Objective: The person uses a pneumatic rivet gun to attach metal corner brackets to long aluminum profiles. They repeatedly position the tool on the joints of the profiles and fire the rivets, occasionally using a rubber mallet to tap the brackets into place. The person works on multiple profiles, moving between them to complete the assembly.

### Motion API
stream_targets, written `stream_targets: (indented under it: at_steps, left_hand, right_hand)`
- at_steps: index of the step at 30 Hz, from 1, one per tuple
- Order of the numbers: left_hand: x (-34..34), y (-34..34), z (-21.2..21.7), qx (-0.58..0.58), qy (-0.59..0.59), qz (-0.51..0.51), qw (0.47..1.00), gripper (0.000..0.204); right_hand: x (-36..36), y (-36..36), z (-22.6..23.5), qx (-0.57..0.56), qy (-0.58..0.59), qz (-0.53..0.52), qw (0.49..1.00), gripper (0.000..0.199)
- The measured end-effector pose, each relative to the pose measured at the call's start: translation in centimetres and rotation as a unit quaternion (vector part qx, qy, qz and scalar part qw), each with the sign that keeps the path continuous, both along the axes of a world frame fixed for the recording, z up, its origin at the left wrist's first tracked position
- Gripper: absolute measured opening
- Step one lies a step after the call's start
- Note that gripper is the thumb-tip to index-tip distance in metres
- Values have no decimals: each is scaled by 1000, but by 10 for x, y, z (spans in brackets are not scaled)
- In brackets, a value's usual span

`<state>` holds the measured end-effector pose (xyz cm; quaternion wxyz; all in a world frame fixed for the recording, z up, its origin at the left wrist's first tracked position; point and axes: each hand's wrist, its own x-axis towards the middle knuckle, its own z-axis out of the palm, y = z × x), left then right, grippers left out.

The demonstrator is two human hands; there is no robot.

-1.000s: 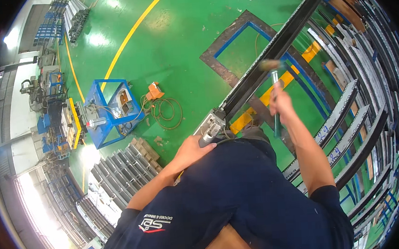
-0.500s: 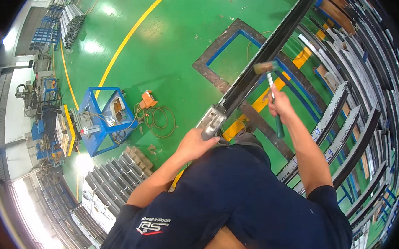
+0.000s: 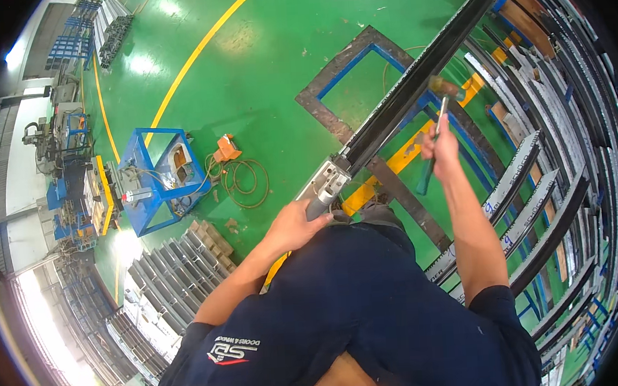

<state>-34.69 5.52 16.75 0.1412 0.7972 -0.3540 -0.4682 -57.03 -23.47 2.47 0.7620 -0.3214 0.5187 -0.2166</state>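
the left hand [image 3: 298,223] is wrapped tight around the near end of a long dark metal profile [image 3: 416,91], just behind its pale grey end fitting [image 3: 327,181]. the profile's long axis runs on a diagonal, from that near end at the person's waist up and away to the right, its far end pointing toward the upper right rim of the view, above the green floor [image 3: 265,61]. the right hand [image 3: 442,146] is closed on the blue-green handle of a hammer [image 3: 437,118], held just beside the profile's right side; the handle stands nearly upright, with the brownish head at the top, close to the profile's edge. racks of long metal sections [image 3: 548,171] stand to the right, and a blue frame cart [image 3: 161,177] stands well apart to the left.
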Motion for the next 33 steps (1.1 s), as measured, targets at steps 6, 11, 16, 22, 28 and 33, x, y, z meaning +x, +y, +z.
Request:
stream_targets:
  at_steps: [6,11,16,22,28,33]
  left_hand:
    - [-2,6,3,-1,-32,-3,999,45]
    - [-2,3,6,8,-23,-1,1000,47]
    - [2,6,8,67,-3,6,998,49]
    - [4,20,3,16,1,-3,1000,50]
    - [4,34,5,7,29,34,999,48]
    - [7,36,4,4,34,12,999,47]
  right_hand:
    - [0,68,-11,44,69,300,950,53]
    - [1,10,-12,47,-7,8,999,58]
    - [9,77,-27,13,70,410,909,60]
    - [2,29,-23,79,-8,89,993,55]
    - [11,74,1,15,102,353,930,57]
    - [16,52,0,37,43,80,995,56]
